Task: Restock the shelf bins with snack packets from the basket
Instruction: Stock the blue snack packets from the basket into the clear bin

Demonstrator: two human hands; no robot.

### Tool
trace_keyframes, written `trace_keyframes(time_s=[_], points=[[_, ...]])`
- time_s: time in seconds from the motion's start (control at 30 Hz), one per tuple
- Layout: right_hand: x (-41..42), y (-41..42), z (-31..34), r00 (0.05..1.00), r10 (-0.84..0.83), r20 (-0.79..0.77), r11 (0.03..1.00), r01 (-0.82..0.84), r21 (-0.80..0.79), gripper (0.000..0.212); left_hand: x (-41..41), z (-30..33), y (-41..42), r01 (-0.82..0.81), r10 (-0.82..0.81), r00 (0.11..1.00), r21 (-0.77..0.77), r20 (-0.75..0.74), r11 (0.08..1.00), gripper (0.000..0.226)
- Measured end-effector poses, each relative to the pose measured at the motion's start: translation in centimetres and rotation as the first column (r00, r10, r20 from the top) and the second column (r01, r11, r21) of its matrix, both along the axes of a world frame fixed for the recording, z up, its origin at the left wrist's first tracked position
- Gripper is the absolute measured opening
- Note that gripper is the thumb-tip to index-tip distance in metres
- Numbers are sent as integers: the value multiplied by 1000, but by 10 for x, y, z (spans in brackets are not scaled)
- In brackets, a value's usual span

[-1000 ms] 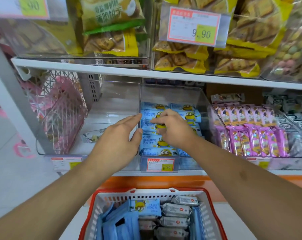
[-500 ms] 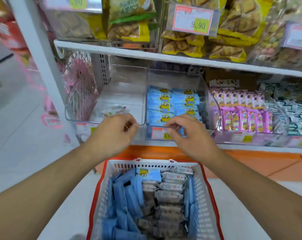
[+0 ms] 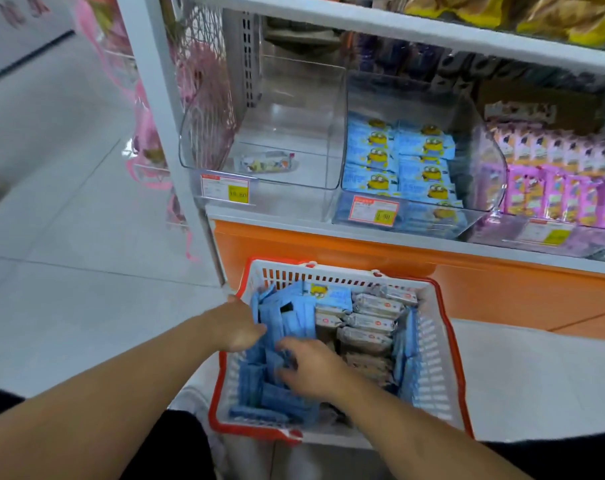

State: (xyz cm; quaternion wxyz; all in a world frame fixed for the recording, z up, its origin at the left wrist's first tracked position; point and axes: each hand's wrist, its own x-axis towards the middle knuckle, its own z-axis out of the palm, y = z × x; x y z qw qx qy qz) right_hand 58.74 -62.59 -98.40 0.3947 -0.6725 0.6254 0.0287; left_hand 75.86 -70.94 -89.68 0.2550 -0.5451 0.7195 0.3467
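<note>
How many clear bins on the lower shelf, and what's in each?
3. Left bin: nearly empty, one packet. Middle bin: blue packets. Right bin: purple packets, cut off by the frame edge, so more bins may be hidden.

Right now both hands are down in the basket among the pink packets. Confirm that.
Not quite. The head view shows the left hand and right hand in the basket among blue packets, not pink ones; the pink packets sit in a shelf bin.
</note>
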Motion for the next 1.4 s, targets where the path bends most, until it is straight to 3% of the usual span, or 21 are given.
trace_keyframes(time_s=[0.1, 0.23, 0.37, 0.47, 0.53, 0.6, 0.7, 0.8, 0.87, 0.97, 1.03, 1.1, 1.2, 1.4], points=[[20, 0, -15, 999, 21, -43, 1000, -20, 6, 44, 0, -1, -7, 14, -15, 999, -23, -30, 1000, 42], [24, 0, -13, 996, -1, -91, 999, -3, -40, 12, 1, -8, -12, -21, 21, 997, -3, -79, 1000, 45], [6, -3, 3, 993, -19, -114, 999, 13, -48, 23, 0, -6, -13, 19, -19, 999, -2, -31, 1000, 47], [-19, -15, 32, 997, -71, -31, 997, 71, 3, 41, -1, 6, -21, 135, -126, 984, -68, 123, 989, 41], [-39, -26, 60, 996, -79, 34, 997, 79, 20, 35, -5, 27, -26, 221, -196, 963, -126, 183, 967, 36], [-58, -35, 95, 978, -140, 157, 990, 138, 22, 23, -14, 51, -34, 279, -266, 959, -143, 102, 950, 33], [-85, -44, 157, 896, -240, 373, 967, 256, 6, 16, -31, 94, -39, 236, -265, 939, -149, -221, 960, 35], [-109, -45, 209, 825, -239, 513, 951, 305, -48, 20, -47, 120, -36, 78, -114, 783, -85, -611, 993, 39], [-123, -43, 228, 772, -254, 582, 923, 373, -91, 18, -59, 126, -35, 51, -105, 691, -97, -716, 994, 41], [-135, -42, 236, 761, -215, 613, 909, 385, -159, 14, -74, 129, -36, 40, -218, 677, -261, -703, 965, 42], [-143, -43, 236, 747, -197, 635, 915, 372, -153, 29, -82, 136, -36, 27, -332, 720, -454, -609, 891, 41], [-151, -45, 236, 720, -188, 668, 925, 359, -126, 35, -87, 139, -38, -2, -368, 739, -548, -564, 836, 43], [-156, -45, 235, 738, -183, 649, 929, 345, -131, 33, -97, 140, -41, -28, -369, 740, -575, -561, 817, 43], [-172, -60, 235, 876, -203, 439, 880, 360, -312, 30, -120, 140, -43, -56, -380, 737, -611, -559, 790, 33]])
